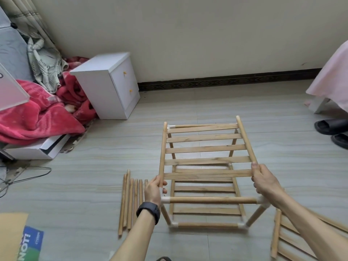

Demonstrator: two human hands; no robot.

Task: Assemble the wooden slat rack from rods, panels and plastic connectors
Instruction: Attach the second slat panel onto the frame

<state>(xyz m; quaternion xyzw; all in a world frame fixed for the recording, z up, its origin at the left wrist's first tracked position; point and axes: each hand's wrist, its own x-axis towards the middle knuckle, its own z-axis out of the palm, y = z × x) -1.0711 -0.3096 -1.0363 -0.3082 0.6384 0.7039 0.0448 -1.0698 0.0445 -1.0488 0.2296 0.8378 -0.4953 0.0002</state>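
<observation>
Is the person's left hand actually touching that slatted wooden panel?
Touching. The head view shows the left hand with its fingers curled round the left rail of the slat panel.

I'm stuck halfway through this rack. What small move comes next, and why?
Probably lower the near end of the slat panel onto the white connectors beside the front rod: the left hand and right hand hold its rail ends raised above them.
</observation>
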